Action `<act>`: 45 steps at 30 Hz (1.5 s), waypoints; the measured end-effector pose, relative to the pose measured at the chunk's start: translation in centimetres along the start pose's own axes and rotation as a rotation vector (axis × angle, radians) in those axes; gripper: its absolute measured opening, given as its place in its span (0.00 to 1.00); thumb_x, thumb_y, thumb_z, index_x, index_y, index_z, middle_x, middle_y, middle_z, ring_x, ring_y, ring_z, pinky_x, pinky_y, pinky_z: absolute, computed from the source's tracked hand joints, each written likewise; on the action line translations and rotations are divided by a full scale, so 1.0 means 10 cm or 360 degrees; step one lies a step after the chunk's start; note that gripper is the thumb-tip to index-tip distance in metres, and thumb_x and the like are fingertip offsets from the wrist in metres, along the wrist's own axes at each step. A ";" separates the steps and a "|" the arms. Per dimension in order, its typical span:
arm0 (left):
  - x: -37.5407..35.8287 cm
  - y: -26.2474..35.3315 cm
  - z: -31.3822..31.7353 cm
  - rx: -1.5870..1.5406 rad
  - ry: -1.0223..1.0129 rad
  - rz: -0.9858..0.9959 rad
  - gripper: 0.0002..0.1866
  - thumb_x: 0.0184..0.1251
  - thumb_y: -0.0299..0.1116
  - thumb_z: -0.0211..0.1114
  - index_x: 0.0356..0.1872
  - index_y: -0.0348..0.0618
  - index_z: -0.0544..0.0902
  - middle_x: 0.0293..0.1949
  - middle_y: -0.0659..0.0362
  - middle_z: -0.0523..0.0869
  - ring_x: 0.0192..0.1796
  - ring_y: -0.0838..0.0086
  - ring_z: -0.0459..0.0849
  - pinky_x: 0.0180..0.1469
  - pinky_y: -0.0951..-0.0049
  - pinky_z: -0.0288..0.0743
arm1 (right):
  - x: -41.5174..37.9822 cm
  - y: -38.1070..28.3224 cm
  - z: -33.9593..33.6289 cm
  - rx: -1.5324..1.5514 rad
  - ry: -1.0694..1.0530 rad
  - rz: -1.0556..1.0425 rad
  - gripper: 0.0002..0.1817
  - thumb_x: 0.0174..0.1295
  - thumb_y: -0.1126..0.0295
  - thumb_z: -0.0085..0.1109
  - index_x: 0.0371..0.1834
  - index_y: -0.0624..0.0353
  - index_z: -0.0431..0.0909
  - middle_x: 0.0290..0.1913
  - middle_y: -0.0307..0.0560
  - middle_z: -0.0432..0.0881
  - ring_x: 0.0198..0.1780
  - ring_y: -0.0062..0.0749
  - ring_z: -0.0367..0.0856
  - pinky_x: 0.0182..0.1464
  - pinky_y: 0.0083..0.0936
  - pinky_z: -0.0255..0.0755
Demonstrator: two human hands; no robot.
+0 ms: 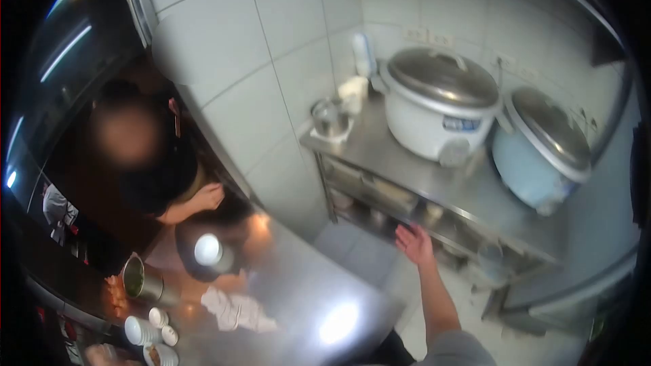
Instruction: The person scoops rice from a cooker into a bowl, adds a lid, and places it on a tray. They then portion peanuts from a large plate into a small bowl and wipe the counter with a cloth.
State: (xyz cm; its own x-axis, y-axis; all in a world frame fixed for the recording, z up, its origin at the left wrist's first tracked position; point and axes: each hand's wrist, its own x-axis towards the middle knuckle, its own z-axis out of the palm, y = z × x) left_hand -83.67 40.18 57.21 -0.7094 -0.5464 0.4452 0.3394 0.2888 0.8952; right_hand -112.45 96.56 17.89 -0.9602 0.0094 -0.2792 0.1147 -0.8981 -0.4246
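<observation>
My right hand is stretched out over the floor, in front of the steel table with the rice cookers. It holds nothing, and its fingers are extended. A large white rice cooker with a metal lid stands on that table. Right of it is a light blue rice cooker, its lid also on. At the table's left end sits a metal container on a white base. My left hand does not show.
Left is a steel counter with a crumpled cloth, a white bowl, a metal pot and several stacked white cups. A person stands behind it. A tiled wall corner juts out between counter and table.
</observation>
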 end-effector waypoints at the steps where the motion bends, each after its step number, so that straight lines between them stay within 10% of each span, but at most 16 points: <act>1: 0.16 -0.54 0.49 0.0005 0.0048 0.0039 0.06 0.62 0.33 0.54 0.29 0.44 0.76 0.19 0.67 0.71 0.20 0.77 0.71 0.21 0.75 0.66 | 0.34 -0.03 -0.15 0.0008 0.0084 0.0063 0.14 0.61 0.57 0.49 0.48 0.47 0.68 0.57 0.57 0.71 0.57 0.48 0.71 0.55 0.50 0.64; 3: 0.16 -1.45 1.55 0.1063 -0.1179 0.1217 0.14 0.52 0.32 0.65 0.41 0.40 0.82 0.45 0.50 0.80 0.45 0.57 0.79 0.52 0.61 0.68 | 0.96 0.05 -0.46 0.0050 0.0068 0.0139 0.14 0.60 0.57 0.50 0.46 0.46 0.68 0.60 0.58 0.67 0.60 0.49 0.68 0.58 0.51 0.61; 6: -0.01 -2.20 3.18 0.1199 -0.1556 0.0557 0.30 0.52 0.44 0.62 0.56 0.41 0.71 0.60 0.45 0.67 0.61 0.51 0.65 0.61 0.47 0.53 | 1.82 0.02 -0.98 -0.0032 0.0188 0.0179 0.14 0.60 0.54 0.49 0.44 0.46 0.69 0.63 0.59 0.63 0.63 0.49 0.63 0.61 0.52 0.57; 11: -0.60 -3.37 3.99 0.1434 -0.1501 0.0358 0.30 0.52 0.47 0.59 0.56 0.43 0.71 0.61 0.46 0.65 0.64 0.49 0.61 0.61 0.35 0.44 | 2.90 -0.03 -1.18 -0.0062 0.0122 0.0251 0.21 0.57 0.50 0.51 0.50 0.49 0.68 0.63 0.59 0.61 0.65 0.50 0.60 0.63 0.55 0.54; 26: -0.48 -3.33 4.13 0.1407 -0.1660 0.0138 0.24 0.64 0.46 0.44 0.51 0.38 0.74 0.62 0.42 0.65 0.67 0.48 0.57 0.66 0.40 0.40 | 3.57 0.61 -1.55 -0.0144 -0.0006 0.0390 0.26 0.53 0.59 0.52 0.56 0.51 0.62 0.63 0.58 0.61 0.64 0.50 0.61 0.61 0.56 0.58; 45: -0.54 -3.47 4.00 0.1403 -0.1620 0.0176 0.21 0.49 0.40 0.59 0.48 0.50 0.76 0.60 0.52 0.67 0.65 0.55 0.62 0.61 0.35 0.45 | 1.83 -0.16 -1.36 -0.0437 -0.0011 0.0092 0.36 0.47 0.71 0.53 0.64 0.53 0.54 0.62 0.56 0.62 0.62 0.51 0.62 0.59 0.57 0.63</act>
State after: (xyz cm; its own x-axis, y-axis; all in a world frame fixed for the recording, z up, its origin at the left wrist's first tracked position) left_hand -116.34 64.59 23.00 -0.9742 0.2216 -0.0425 0.1901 0.9076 0.3744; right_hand -126.72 104.10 1.76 -0.9517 -0.0420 -0.3041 0.2329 -0.7442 -0.6260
